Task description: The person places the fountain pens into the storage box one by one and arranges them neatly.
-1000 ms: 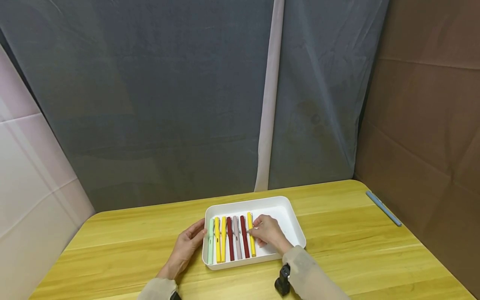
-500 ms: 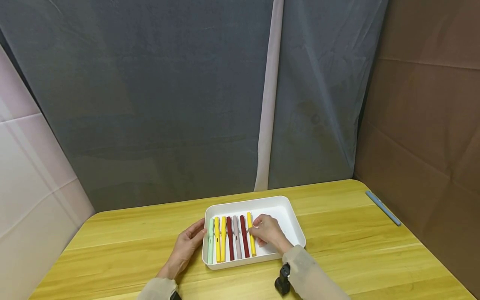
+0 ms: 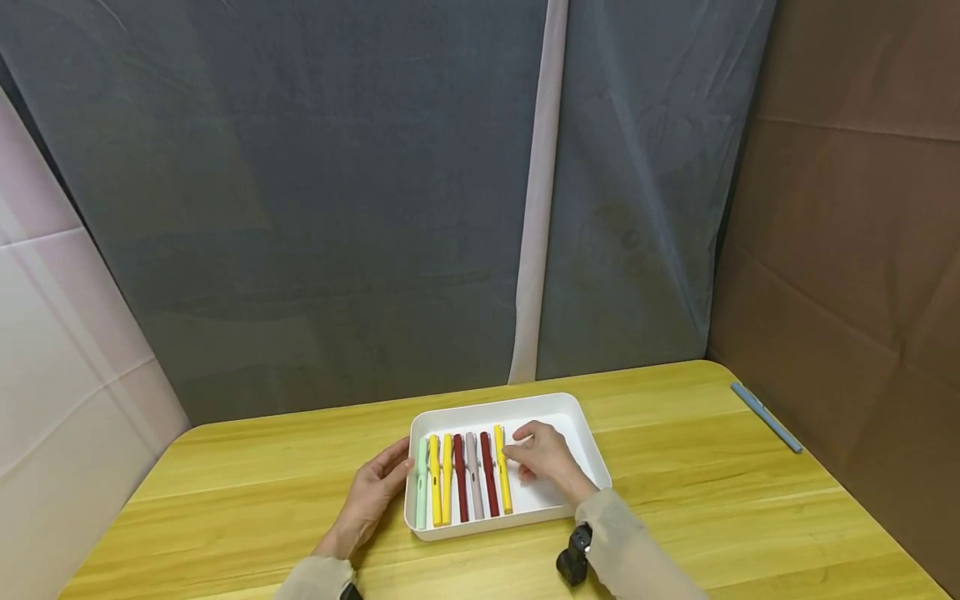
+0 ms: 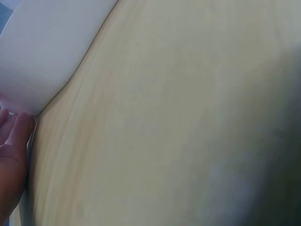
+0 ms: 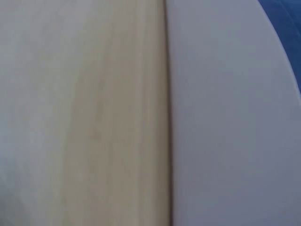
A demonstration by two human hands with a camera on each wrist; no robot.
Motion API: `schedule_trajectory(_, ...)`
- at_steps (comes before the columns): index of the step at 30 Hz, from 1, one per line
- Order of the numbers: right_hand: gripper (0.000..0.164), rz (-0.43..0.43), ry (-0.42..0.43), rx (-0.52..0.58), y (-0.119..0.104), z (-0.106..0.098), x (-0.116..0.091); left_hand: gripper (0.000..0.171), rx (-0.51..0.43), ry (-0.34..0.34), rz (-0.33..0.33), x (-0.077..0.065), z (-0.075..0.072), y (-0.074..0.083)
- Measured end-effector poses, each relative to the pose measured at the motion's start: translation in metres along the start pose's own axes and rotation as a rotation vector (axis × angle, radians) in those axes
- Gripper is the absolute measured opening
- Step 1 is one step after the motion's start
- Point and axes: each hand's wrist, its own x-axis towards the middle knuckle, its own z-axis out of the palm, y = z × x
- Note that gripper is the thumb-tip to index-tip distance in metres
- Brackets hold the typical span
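Observation:
In the head view several capped pens lie side by side in a white tray (image 3: 586, 450). A light green pen (image 3: 422, 492) is leftmost, followed by two yellow pens, a dark red pen (image 3: 461, 487), a pale lilac pen (image 3: 475, 487), a second dark red one and a yellow pen (image 3: 503, 479) at the right end. My left hand (image 3: 367, 496) rests its fingers on the tray's left wall; its fingertips (image 4: 21, 125) also show against that wall in the left wrist view. My right hand (image 3: 547, 456) is over the tray, fingers loosely spread, thumb tip right beside the end yellow pen.
A blue pen (image 3: 767, 418) lies alone near the right edge of the wooden table (image 3: 675, 467). A grey curtain (image 3: 360, 208) hangs behind the table, with a brown cloth (image 3: 847, 250) on the right and a pale cloth (image 3: 60, 375) on the left.
My right hand has let go of the end yellow pen and shifted slightly right, its fingers parting. My left hand, the tray and the pens stay where they were.

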Motion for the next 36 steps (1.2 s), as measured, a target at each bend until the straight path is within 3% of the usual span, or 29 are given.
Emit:
schedule_trajectory(16,0.034,0.044,-0.007,0.247,-0.001,-0.029,0.003,0.053,0.011,-0.003,0.002,-0.001,-0.001,-0.001)
schedule_trajectory(25,0.038,0.046,-0.025,0.268,0.000,-0.068,0.000,0.053,0.020,0.001,-0.012,-0.001,-0.001,0.000)
schedule_trajectory(36,0.049,0.001,-0.072,0.310,0.016,-0.120,-0.006,0.053,0.023,0.009,0.002,-0.002,0.000,0.000)
